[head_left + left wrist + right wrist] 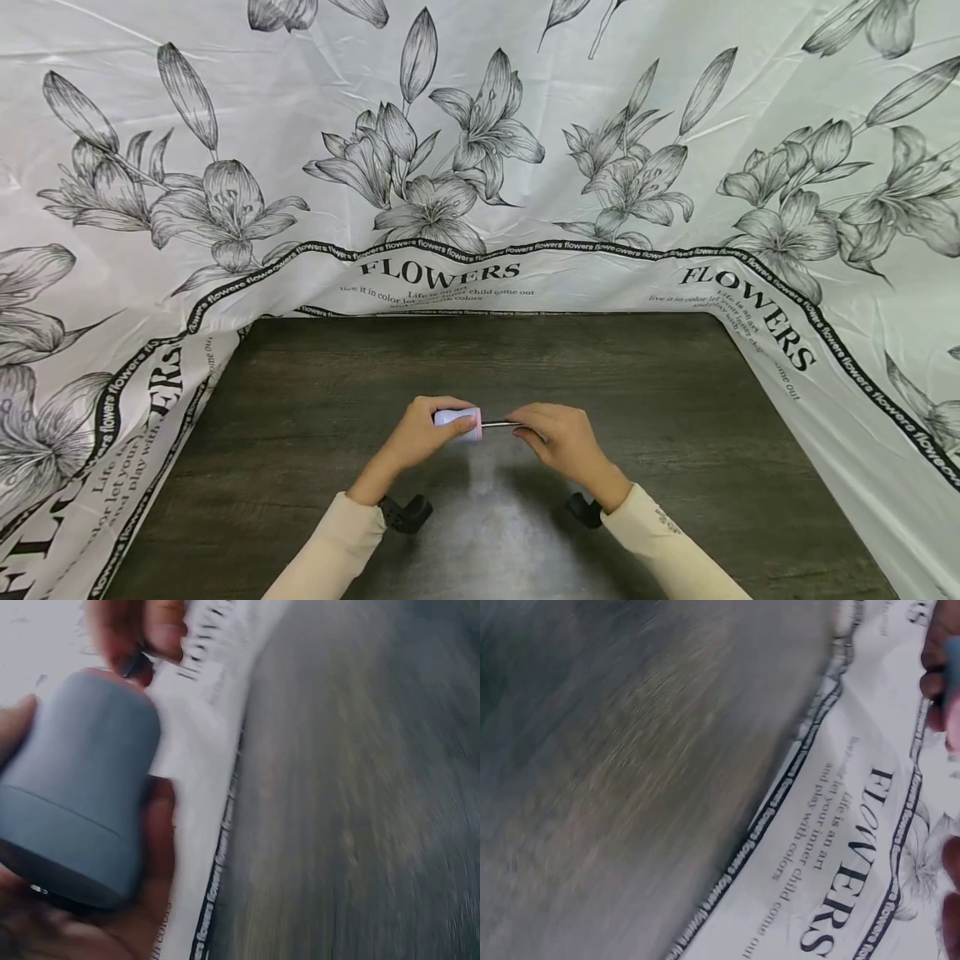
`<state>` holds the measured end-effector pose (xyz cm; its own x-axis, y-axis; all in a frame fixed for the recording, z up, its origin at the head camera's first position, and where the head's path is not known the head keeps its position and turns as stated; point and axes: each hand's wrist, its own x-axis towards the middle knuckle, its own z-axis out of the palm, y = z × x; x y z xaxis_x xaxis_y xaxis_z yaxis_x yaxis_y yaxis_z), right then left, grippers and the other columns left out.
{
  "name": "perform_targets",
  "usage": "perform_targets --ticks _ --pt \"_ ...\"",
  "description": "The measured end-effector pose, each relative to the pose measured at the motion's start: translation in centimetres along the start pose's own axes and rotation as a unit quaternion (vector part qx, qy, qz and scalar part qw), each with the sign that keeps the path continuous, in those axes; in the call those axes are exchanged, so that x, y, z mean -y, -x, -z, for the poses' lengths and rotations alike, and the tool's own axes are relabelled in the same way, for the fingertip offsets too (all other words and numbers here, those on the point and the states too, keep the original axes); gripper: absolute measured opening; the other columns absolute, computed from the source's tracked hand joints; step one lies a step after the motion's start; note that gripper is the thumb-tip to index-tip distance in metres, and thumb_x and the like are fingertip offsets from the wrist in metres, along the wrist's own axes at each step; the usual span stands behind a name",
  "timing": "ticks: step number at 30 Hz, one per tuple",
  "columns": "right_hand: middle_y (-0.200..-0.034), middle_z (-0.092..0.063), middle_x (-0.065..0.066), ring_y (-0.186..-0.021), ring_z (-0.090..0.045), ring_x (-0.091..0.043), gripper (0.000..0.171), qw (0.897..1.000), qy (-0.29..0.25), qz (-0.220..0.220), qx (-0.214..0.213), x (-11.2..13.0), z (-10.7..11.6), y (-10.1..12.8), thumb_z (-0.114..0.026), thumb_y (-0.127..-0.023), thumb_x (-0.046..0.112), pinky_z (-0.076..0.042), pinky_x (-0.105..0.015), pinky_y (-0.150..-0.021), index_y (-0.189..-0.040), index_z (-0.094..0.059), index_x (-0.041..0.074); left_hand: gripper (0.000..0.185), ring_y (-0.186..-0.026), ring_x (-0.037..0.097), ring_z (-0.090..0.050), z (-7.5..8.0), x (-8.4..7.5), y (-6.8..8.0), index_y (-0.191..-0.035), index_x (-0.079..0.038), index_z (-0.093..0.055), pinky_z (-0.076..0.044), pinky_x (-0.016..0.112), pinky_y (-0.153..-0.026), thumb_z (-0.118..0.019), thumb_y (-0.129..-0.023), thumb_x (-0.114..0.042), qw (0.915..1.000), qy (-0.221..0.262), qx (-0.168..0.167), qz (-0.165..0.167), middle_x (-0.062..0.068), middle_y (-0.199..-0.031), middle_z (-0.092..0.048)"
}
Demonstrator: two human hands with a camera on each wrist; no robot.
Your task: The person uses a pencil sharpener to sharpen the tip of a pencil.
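Observation:
My left hand [423,429] grips a small white cylinder with a pink rim [459,422] above the middle of the dark wooden table [675,417]. A thin metal rod [501,425] sticks out of the pink end toward my right hand [551,433], which pinches its far end. In the left wrist view the cylinder [79,791] looks grey-blue and fills the left side, held between thumb and fingers [161,825]. The right wrist view shows only fingertips [937,667] and a sliver of the cylinder at the right edge; the picture is blurred.
A white cloth printed with grey lilies and the word FLOWERS [438,271] stands as a backdrop behind the table and drapes down both sides [780,333]. Black wrist camera mounts [405,512] sit under both cream sleeves.

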<state>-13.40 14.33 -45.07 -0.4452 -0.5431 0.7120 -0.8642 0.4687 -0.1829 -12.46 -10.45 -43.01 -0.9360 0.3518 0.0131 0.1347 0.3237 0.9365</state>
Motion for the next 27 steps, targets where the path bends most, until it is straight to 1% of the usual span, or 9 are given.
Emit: perform_targets --ticks 2,7,13,15,17,20,23,25,27 --pt "-0.091 -0.073 0.001 -0.075 -0.069 -0.010 0.029 0.998 0.038 0.048 -0.027 0.0 -0.1 -0.2 -0.082 -0.070 0.011 -0.054 -0.024 -0.065 -0.098 -0.073 0.012 0.037 -0.068 0.011 -0.058 0.3 0.0 -0.1 -0.114 0.005 -0.067 -0.050 0.028 -0.060 -0.066 -0.091 -0.024 0.9983 0.042 0.021 0.035 0.015 -0.093 -0.067" --pt "-0.092 -0.072 0.001 -0.073 -0.068 -0.010 0.016 0.986 0.081 0.126 -0.078 0.1 -0.2 -0.3 -0.071 -0.085 0.017 -0.053 -0.023 -0.062 -0.099 -0.074 0.010 0.044 -0.070 0.012 -0.059 0.7 0.0 0.0 -0.116 0.012 -0.062 -0.051 0.028 -0.064 -0.062 -0.094 -0.026 0.9848 0.129 0.055 0.102 0.006 -0.086 -0.064" --pt "-0.087 -0.073 0.001 -0.065 -0.065 -0.009 0.018 0.973 0.104 0.162 -0.130 0.1 -0.8 -0.3 -0.060 -0.095 0.017 -0.049 -0.021 -0.054 -0.094 -0.076 0.010 0.049 -0.072 0.013 -0.061 0.7 -0.3 0.2 -0.119 0.016 -0.057 -0.053 0.027 -0.064 -0.060 -0.095 -0.026 0.9736 0.176 0.077 0.123 0.006 -0.087 -0.063" --pt "-0.084 -0.073 0.001 -0.062 -0.064 -0.008 0.018 0.970 0.108 0.165 -0.141 0.1 -0.9 -0.4 -0.060 -0.095 0.017 -0.048 -0.020 -0.052 -0.092 -0.076 0.010 0.050 -0.073 0.014 -0.061 0.6 -0.3 0.2 -0.118 0.017 -0.058 -0.054 0.027 -0.063 -0.062 -0.093 -0.026 0.9736 0.180 0.077 0.118 0.008 -0.088 -0.063" --pt "-0.082 -0.072 0.002 -0.060 -0.063 -0.007 0.018 0.974 0.096 0.155 -0.136 0.2 -1.1 -0.4 -0.060 -0.094 0.018 -0.048 -0.019 -0.051 -0.090 -0.075 0.010 0.050 -0.072 0.015 -0.060 0.5 -0.4 0.2 -0.115 0.017 -0.060 -0.054 0.028 -0.063 -0.065 -0.092 -0.027 0.9768 0.170 0.070 0.110 0.010 -0.088 -0.063" --pt "-0.079 -0.072 0.002 -0.059 -0.063 -0.006 0.014 0.988 0.044 0.108 -0.101 0.5 -1.3 -0.4 -0.064 -0.092 0.017 -0.049 -0.017 -0.052 -0.089 -0.074 0.009 0.045 -0.070 0.014 -0.060 0.4 -0.5 0.2 -0.112 0.012 -0.064 -0.053 0.029 -0.062 -0.068 -0.090 -0.027 0.9886 0.117 0.053 0.079 0.014 -0.088 -0.065" --pt "-0.075 -0.072 0.000 -0.054 -0.060 -0.004 0.005 0.998 -0.037 0.020 -0.055 0.7 -1.2 -0.4 -0.070 -0.085 0.009 -0.046 -0.013 -0.050 -0.088 -0.074 0.007 0.040 -0.072 0.013 -0.060 0.1 -0.8 0.3 -0.112 0.002 -0.068 -0.052 0.029 -0.062 -0.071 -0.087 -0.028 0.9990 0.033 0.022 0.021 0.014 -0.095 -0.068" --pt "-0.073 -0.072 -0.003 -0.052 -0.059 -0.002 0.005 0.993 -0.106 -0.058 -0.018 0.8 -0.9 -0.5 -0.072 -0.083 0.004 -0.043 -0.013 -0.047 -0.087 -0.074 0.004 0.040 -0.074 0.013 -0.060 -0.1 -1.0 0.3 -0.114 -0.003 -0.068 -0.051 0.028 -0.062 -0.074 -0.084 -0.028 0.9981 -0.038 0.001 -0.049 0.012 -0.101 -0.069" --pt "-0.072 -0.071 -0.006 -0.053 -0.058 -0.001 0.006 0.971 -0.186 -0.144 0.031 0.9 -0.4 -0.7 -0.070 -0.084 0.003 -0.042 -0.014 -0.045 -0.088 -0.074 0.002 0.042 -0.079 0.014 -0.062 -0.3 -1.1 0.3 -0.115 -0.005 -0.068 -0.052 0.026 -0.064 -0.078 -0.080 -0.026 0.9870 -0.096 -0.021 -0.127 0.009 -0.104 -0.069"
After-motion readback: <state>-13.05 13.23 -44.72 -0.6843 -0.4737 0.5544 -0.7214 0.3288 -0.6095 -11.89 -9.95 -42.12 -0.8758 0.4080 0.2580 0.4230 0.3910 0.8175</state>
